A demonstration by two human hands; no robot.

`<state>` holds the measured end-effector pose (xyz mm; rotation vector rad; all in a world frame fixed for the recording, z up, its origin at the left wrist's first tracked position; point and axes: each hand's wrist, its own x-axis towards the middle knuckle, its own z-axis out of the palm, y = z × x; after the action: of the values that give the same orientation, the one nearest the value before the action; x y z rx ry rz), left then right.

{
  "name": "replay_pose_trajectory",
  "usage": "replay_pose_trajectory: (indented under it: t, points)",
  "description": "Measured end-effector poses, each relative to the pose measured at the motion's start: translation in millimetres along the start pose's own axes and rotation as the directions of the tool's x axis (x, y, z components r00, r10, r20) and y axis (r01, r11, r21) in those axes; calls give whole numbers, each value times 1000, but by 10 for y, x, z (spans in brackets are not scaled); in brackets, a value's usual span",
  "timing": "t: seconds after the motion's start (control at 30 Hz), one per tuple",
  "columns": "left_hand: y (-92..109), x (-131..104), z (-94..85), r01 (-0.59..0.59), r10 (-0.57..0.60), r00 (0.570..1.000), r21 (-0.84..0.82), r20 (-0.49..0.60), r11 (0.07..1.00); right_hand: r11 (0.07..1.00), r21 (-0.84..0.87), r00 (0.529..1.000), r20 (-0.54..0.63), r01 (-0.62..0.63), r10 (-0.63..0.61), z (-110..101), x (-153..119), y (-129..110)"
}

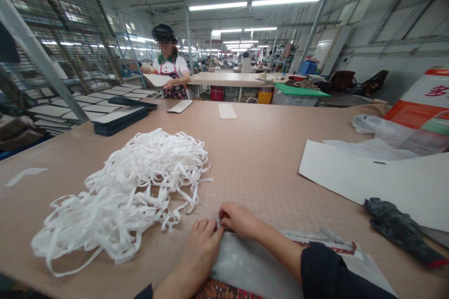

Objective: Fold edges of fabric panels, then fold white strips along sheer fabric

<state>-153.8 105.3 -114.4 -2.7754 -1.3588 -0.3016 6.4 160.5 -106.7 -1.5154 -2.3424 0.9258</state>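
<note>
A cloudy grey, see-through plastic sheet (252,257) lies on the near part of the table, with dark red patches showing at its far edge. My left hand (201,250) has its fingers closed at the sheet's far left corner. Against it, my right hand (236,219) pinches the same corner, fingertips bent down and partly hidden. Left of both hands spreads a large tangled heap of white fabric tape (150,173). Below the sheet shows a red and brown patterned cloth (224,289), close to my body.
On the right lie a dark grey glove (400,229), a white board (372,177) and a clear plastic bag (382,128). A stack of dark-edged white panels (119,120) stands far left. Across the table a co-worker (170,63) holds a white panel (157,79).
</note>
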Motion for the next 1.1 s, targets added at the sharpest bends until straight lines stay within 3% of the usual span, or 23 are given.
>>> replay_pose_trajectory:
  t: [0.47, 0.77, 0.9, 1.03, 1.1]
  points:
    - [-16, -11, 35, -18, 17, 1000, -51, -19, 999, 996, 77, 995, 90, -47, 40, -52, 76, 28]
    - [-72, -20, 147, -103, 103, 989, 2, -109, 995, 999, -51, 998, -65, -9, 5, 34, 64, -8]
    - [-86, -1, 154, -113, 102, 981, -59, -168, 992, 996, -73, 987, -147, 58, -69, 55, -189, 33]
    - [-44, 85, 42, -106, 92, 990, -120, -110, 987, 893, -392, 935, -175, 221, -309, 141, -624, 110]
    - [-33, 125, 5, -113, 101, 990, -129, -99, 985, 830, -514, 925, -165, 215, -342, 141, -847, 193]
